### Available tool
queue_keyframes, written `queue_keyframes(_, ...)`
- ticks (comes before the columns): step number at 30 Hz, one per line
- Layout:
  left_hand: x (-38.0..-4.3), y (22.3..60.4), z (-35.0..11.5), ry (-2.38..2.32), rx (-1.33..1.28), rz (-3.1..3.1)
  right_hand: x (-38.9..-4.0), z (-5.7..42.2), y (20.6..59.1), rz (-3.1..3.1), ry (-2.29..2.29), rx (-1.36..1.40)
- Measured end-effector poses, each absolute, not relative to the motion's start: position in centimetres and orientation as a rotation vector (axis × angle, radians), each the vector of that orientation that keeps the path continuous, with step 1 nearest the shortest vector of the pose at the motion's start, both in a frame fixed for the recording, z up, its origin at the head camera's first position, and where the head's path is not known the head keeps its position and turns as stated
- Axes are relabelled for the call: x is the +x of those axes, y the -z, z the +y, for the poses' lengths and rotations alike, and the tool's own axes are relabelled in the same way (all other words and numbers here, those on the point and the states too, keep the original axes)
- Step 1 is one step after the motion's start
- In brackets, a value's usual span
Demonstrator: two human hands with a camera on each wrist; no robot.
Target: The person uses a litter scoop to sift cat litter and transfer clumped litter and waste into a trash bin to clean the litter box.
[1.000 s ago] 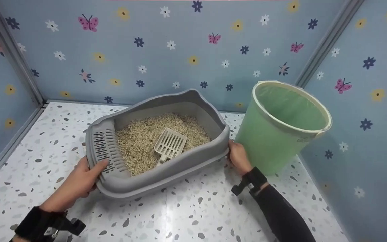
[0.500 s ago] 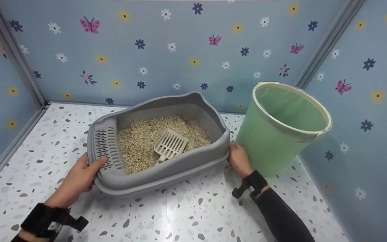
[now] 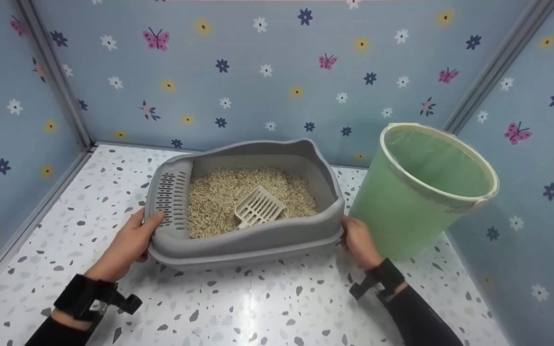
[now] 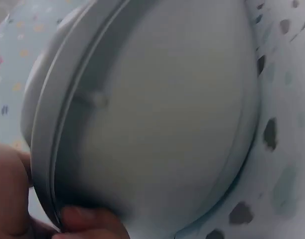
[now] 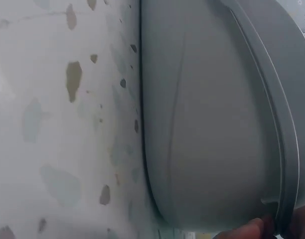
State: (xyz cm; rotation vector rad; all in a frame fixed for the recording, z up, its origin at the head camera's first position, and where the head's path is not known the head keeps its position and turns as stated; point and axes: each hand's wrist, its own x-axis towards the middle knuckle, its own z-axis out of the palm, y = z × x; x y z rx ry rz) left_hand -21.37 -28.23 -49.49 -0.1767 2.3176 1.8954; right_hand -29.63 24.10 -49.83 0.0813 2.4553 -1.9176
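Observation:
A grey litter box (image 3: 258, 245) stands on the speckled surface, holding beige granular litter (image 3: 214, 202). On the litter lies a slotted cream litter scoop (image 3: 259, 206), its handle partly hidden by the near wall. My left hand (image 3: 125, 242) grips the box's left rim, thumb over the slotted ledge and fingers curled beneath, as the left wrist view shows. At the right end, my right hand (image 3: 359, 242) holds the box's outer edge; in the right wrist view its fingertips (image 5: 247, 230) sit under the rim.
Close to my right hand stands a green bin (image 3: 402, 211) with a cream rim and a thin liner. Flower-patterned panels (image 3: 258, 72) enclose the back and both sides. The white speckled surface (image 3: 200, 307) extends in front of the box.
The litter box has turned slightly, its left end swinging away from me, with both hands still holding it. The head view has shifted a little leftward.

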Motion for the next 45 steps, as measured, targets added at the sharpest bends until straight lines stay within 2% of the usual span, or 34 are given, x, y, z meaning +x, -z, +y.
queue_keyframes(7,-19.0,49.1,-25.8,-1.889,-0.302,2.353,-34.7,26.6,53.4,2.565,1.744,0.074)
queue_keyframes(14,-19.9,50.0,-25.4,-1.821,-0.295,2.537,-32.1,25.6,51.7,2.598,1.784,-0.032)
queue_keyframes(24,-23.1,49.8,-27.5,-1.864,-0.360,2.511,-27.8,23.5,49.9,2.317,1.984,0.029)
queue_keyframes(28,-22.7,49.7,-26.9,-1.808,-0.363,2.519,-28.0,24.1,49.5,2.314,1.939,0.041)
queue_keyframes(37,-19.7,49.8,-24.4,-1.779,-0.198,2.543,-31.5,25.0,49.7,2.559,1.778,-0.061)
queue_keyframes(45,-21.5,49.9,-25.5,-1.810,-0.269,2.489,-29.6,23.9,50.2,2.452,1.884,-0.031)
